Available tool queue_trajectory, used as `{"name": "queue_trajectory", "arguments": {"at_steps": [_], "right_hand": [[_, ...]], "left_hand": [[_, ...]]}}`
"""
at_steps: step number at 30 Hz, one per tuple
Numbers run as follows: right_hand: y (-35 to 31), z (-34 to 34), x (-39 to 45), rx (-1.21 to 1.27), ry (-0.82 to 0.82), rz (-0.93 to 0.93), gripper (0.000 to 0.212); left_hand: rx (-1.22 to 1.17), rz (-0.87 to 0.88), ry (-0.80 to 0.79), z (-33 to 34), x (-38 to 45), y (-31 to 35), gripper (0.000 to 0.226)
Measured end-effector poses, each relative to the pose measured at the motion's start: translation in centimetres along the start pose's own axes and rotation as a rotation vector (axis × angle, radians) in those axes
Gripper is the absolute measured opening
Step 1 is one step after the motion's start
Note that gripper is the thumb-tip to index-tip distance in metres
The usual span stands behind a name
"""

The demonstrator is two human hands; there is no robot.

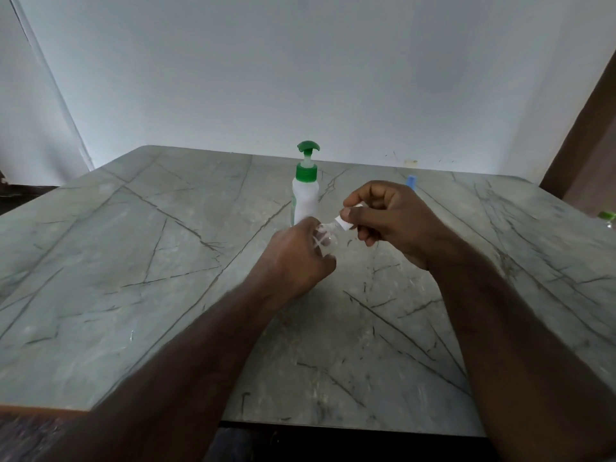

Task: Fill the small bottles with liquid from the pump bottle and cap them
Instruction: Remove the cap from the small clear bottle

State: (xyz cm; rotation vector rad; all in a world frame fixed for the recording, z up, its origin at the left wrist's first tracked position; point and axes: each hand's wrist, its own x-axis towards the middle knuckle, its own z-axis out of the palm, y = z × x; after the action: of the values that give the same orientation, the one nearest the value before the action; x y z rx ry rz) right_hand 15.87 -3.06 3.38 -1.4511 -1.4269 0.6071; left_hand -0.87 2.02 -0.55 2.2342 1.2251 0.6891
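While your left hand [293,258] grips the small clear bottle [322,241] above the worktop [133,261], its neck tilts up-right into your right hand [386,216], which pinches the white cap [345,224]; the pump bottle [305,191] stands just behind.

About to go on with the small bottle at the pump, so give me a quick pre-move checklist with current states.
1. Small clear bottle held by left hand: ok.
2. White cap pinched by right hand: ok.
3. Cap off the neck: cannot tell.
4. Pump bottle upright on the table: ok.
5. Liquid level in the small bottle: cannot tell.
6. Spout aimed at the bottle mouth: not ok, hands are in front of it.
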Motion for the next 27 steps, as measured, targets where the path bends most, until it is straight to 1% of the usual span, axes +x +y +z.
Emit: {"name": "queue_trajectory", "arguments": {"at_steps": [1, 4, 6, 8, 9, 11, 13, 16, 22, 25, 27], "right_hand": [[0.1, -0.2, 0.0, 0.043, 0.018, -0.015, 0.012], [0.2, -0.9, 0.1, 0.13, 0.046, -0.041, 0.028], [0.4, -1.1, 0.1, 0.16, 0.043, -0.051, 0.031], [0.5, -1.1, 0.2, 0.216, 0.059, -0.043, 0.031], [0.5, -1.2, 0.3, 0.257, 0.074, -0.038, 0.029], [0.6, -1.5, 0.4, 0.329, 0.098, -0.041, 0.025], [0.7, -1.9, 0.4, 0.36, 0.118, -0.054, 0.023], [1.1, -2.5, 0.4, 0.369, 0.154, -0.076, 0.026], [1.4, -3.1, 0.7, 0.377, 0.252, -0.114, 0.023], [1.5, -3.1, 0.6, 0.351, 0.243, -0.141, 0.025], [1.6, -3.1, 0.6, 0.271, 0.217, -0.168, 0.026]], "left_hand": [[0.0, 0.0, 0.002, 0.0, 0.0, 0.0, 0.053], [-0.002, -0.009, 0.001, 0.0, 0.1, -0.1, 0.054], [-0.016, -0.009, -0.001, 0.0, 0.1, -0.1, 0.046], [-0.035, -0.005, 0.009, 0.0, 0.2, -0.3, 0.036], [-0.047, -0.004, 0.016, 0.0, 0.2, -0.4, 0.035], [-0.069, -0.006, 0.03, 0.0, 0.2, -0.5, 0.036], [-0.088, -0.003, 0.045, 0.0, 0.3, -0.5, 0.045], [-0.14, 0.004, 0.069, -0.1, 0.2, -0.6, 0.052], [-0.194, -0.008, 0.092, -0.2, 0.3, -0.8, 0.052], [-0.194, -0.007, 0.085, -0.3, 0.3, -0.7, 0.056], [-0.195, -0.009, 0.086, -0.3, 0.3, -0.7, 0.058]]}}
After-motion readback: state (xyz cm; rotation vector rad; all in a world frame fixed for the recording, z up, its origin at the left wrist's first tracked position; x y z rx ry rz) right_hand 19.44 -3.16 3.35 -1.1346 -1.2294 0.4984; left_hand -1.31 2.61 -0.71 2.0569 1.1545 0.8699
